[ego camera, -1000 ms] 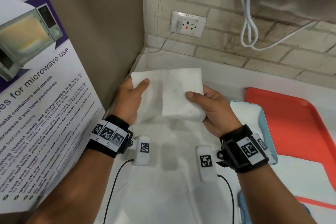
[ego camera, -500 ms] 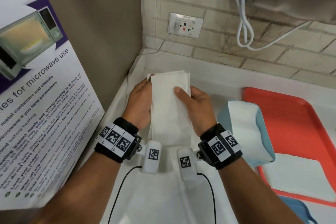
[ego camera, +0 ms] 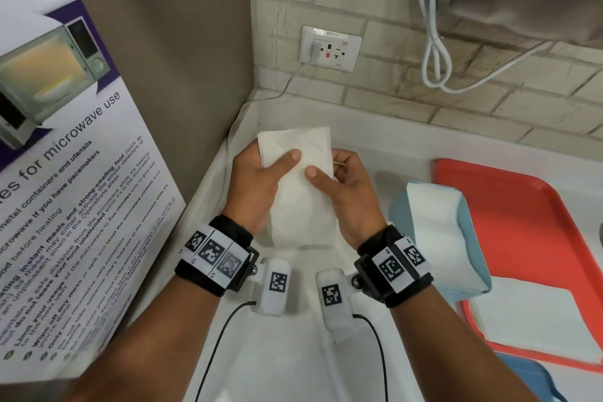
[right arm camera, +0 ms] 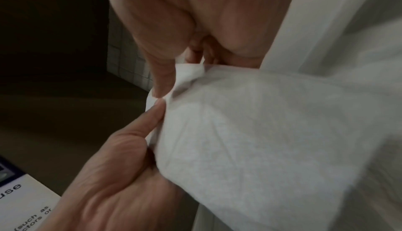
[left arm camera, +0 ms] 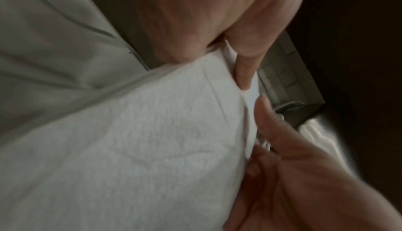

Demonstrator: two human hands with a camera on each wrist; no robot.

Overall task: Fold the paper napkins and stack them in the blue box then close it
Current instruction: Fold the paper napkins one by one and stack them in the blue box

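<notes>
Left hand (ego camera: 253, 188) and right hand (ego camera: 347, 194) pinch a folded napkin (ego camera: 301, 202) between thumbs and fingers.
Blue box (ego camera: 474, 258) lies just right, on a red tray (ego camera: 522, 222).

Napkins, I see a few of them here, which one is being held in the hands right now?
The narrow folded napkin, gripped by the left hand and right hand; the others lie in the blue box and on the red tray.

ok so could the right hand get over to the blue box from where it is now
Probably yes. The blue box stands open just beside the right hand, with nothing between them. But that hand's fingers pinch the folded napkin together with the left hand, so the napkin would come along.
</notes>
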